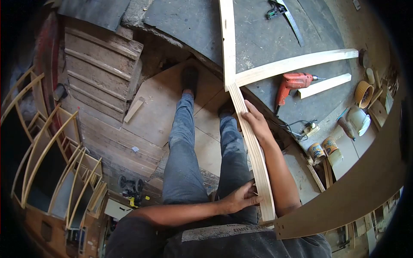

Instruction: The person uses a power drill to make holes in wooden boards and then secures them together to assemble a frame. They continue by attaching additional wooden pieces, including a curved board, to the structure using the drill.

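Note:
A long pale wooden strip runs from the table edge down to my torso. My left hand reaches across my lap and grips its lower part, fingers curled at its side. Farther up, my right hand wraps round the strip near its far end. That end touches the corner where an upright wooden piece and a long angled wooden piece meet on the dark table. An orange drill lies beside the angled piece, next to a short white wooden piece.
A combination square lies at the back of the table. A power strip with cables, tins and a white jug stand at the right. A curved brown panel spans the lower right. Curved wooden frames stand at the left.

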The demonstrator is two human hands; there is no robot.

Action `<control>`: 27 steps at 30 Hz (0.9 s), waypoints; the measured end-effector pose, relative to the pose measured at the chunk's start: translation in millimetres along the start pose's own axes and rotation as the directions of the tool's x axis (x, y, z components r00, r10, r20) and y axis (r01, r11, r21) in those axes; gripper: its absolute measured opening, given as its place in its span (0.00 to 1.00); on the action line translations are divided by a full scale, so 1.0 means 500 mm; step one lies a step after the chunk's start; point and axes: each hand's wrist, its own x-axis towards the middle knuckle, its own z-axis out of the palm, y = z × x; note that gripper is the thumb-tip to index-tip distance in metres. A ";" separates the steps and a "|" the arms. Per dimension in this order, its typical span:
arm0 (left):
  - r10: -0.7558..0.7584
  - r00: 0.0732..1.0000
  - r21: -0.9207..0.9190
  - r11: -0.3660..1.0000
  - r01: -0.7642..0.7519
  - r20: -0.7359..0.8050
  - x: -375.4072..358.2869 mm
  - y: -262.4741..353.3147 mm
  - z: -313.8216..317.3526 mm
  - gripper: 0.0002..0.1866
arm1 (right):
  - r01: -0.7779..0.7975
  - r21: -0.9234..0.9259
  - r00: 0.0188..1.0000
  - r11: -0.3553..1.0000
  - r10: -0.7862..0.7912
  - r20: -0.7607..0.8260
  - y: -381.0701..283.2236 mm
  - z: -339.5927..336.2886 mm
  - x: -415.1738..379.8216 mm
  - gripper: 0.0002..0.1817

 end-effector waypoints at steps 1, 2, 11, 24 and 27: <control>-0.019 0.998 -0.139 0.990 0.027 0.058 -0.006 0.019 -0.001 0.47 | -0.002 0.019 1.000 1.000 0.003 -0.029 -0.009 0.011 -0.002 0.35; -0.046 0.997 -0.189 0.980 0.057 0.065 -0.008 0.042 -0.005 0.47 | -0.082 0.133 0.997 0.988 0.082 0.007 0.000 0.003 0.018 0.32; -0.018 1.000 -0.327 0.945 0.024 0.023 -0.043 0.199 -0.004 0.47 | -0.049 0.193 0.998 0.980 0.054 -0.023 -0.058 0.035 0.026 0.17; 0.021 0.996 -0.359 0.932 -0.050 -0.085 -0.050 0.252 0.018 0.48 | -0.134 0.228 0.988 0.964 0.148 -0.048 -0.091 0.058 0.028 0.20; 0.004 0.996 -0.349 0.936 -0.036 -0.090 -0.048 0.253 0.017 0.49 | -0.143 0.217 0.986 0.966 0.157 -0.050 -0.093 0.057 0.033 0.21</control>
